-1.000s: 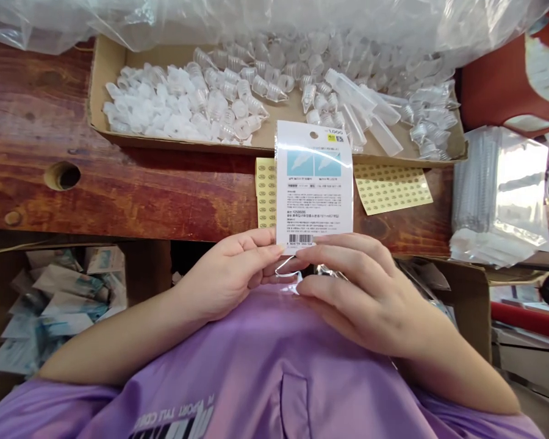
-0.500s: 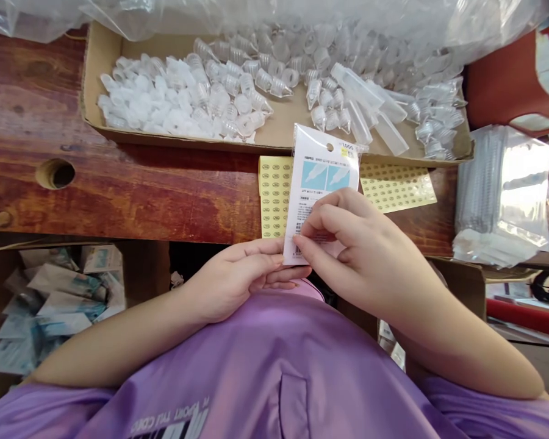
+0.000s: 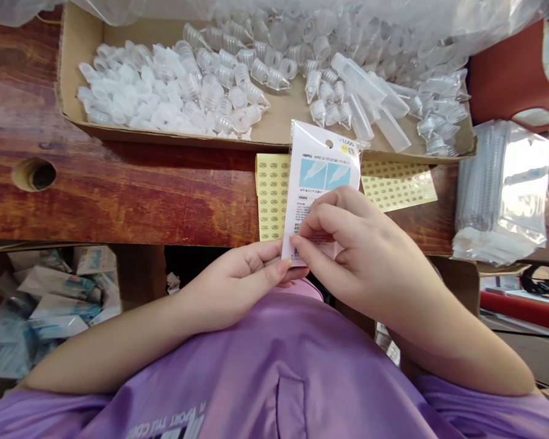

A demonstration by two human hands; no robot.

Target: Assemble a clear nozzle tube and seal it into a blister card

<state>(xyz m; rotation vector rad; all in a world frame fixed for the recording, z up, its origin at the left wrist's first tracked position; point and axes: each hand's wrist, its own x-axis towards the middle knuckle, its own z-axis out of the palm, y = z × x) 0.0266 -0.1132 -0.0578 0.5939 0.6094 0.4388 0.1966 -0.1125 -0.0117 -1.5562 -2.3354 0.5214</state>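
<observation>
A printed white card in a clear plastic packet, with two blue pictures and a hang hole at its top, stands upright between my hands. My left hand grips its lower left corner, thumb in front and fingers behind. The fingers of my right hand are bent in a pinch against the packet's lower front, and they cover part of the print. Whether something small lies under those fingertips is hidden. Behind the packet lie yellow sticker sheets with small oval labels: one sheet to the left and another to the right.
A shallow cardboard box holds many clear ribbed nozzle tips, white caps and tubes. Stacked clear plastic bags lie on the right. Filled packets sit in a box at lower left. The wooden table has a round hole.
My left thumb has moved slightly onto the packet's bottom edge. Otherwise the packet and right hand hold nearly the same pose, while the view has shifted a little.
</observation>
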